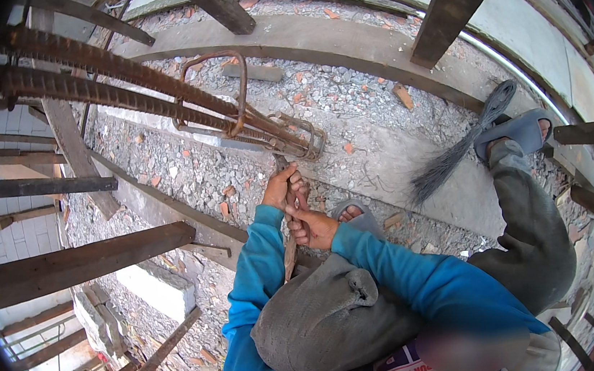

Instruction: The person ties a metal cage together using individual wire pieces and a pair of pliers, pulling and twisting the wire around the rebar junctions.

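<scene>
Both hands meet low in front of me, just below the base of a rusty rebar column cage (246,116). My left hand (279,188) has its fingers closed around a thin part that I cannot make out clearly. Against it, my right hand (313,227) is closed on the handle of what looks like a hand tool, perhaps pliers or pincers, mostly hidden by the fingers. A rusty stirrup (243,85) loops around the long ribbed bars. A bundle of thin binding wire (466,140) lies on a board by my sandalled foot.
Gravel and broken brick cover the ground (314,94). A long plank (314,39) curves across behind the cage. Timber props (87,256) stand at the left and a thick post (452,6) at upper right. A white block (159,292) lies at lower left.
</scene>
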A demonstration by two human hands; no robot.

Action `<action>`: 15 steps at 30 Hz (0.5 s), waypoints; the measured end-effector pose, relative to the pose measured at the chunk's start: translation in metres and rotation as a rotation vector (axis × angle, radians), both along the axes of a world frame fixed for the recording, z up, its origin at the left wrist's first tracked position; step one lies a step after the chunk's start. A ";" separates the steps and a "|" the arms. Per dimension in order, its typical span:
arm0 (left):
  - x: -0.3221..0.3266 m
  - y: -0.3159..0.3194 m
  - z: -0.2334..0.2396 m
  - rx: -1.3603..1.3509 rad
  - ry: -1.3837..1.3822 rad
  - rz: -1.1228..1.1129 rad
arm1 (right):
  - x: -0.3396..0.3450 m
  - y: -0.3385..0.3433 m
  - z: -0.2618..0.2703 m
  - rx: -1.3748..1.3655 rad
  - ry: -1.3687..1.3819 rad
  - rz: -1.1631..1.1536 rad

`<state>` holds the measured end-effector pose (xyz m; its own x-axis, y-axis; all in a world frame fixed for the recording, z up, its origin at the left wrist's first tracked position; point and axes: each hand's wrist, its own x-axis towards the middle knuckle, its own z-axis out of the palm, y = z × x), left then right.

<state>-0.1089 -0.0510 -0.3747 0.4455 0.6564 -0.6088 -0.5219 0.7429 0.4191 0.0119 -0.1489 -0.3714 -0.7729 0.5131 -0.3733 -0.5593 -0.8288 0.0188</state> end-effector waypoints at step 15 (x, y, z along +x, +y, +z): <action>0.025 0.013 0.036 0.083 0.522 -0.126 | 0.028 0.018 -0.001 -0.094 0.127 0.023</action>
